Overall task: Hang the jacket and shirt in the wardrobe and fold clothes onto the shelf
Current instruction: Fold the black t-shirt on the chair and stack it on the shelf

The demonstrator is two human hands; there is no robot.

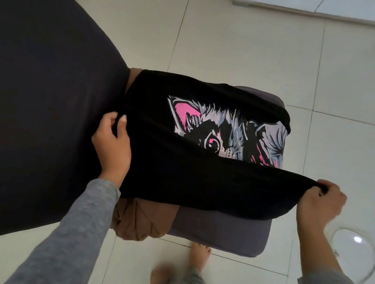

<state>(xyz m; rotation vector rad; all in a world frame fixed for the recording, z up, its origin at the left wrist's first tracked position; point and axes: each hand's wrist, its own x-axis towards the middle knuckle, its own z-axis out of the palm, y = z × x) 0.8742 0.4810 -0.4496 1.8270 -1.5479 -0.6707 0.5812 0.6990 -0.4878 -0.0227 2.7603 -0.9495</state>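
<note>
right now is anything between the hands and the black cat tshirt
Nothing visible does. The left hand and the right hand each pinch an edge of the black t-shirt, which lies over a brown garment on the grey stool.

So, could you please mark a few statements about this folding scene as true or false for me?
1. The left hand and right hand both grip the black T-shirt. True.
2. The T-shirt's print is green. False: it is pink, white and grey.
3. A brown garment lies under the T-shirt. True.
4. The T-shirt hangs on a hanger. False: it lies across a purple-grey stool.
5. The person wears shoes. False: the feet are bare.
</note>
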